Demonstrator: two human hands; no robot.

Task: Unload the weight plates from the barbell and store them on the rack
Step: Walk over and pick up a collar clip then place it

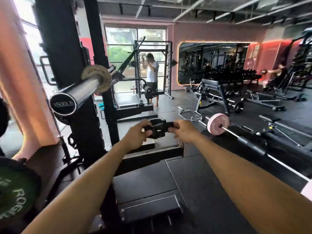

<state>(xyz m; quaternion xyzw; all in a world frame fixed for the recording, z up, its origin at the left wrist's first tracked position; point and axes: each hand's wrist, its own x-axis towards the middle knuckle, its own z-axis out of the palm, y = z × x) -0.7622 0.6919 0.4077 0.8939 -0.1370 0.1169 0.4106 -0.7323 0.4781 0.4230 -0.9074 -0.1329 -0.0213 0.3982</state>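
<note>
The barbell sleeve (81,92) juts toward me at upper left, its end cap (63,103) marked 1500LB. One small pale weight plate (97,79) sits on the sleeve near the black rack upright (67,56). Below and to the right of the sleeve, both my hands hold a black barbell collar (157,130). My left hand (137,132) grips its left side; my right hand (183,130) pinches its right end. A green plate (15,195) is stored at the lower left edge.
A second bar with a pink plate (217,123) lies on the floor to the right. A bench and dumbbell rack (219,92) stand beyond it. A person (152,73) stands at a far machine. The rack's black base (152,152) runs under my arms.
</note>
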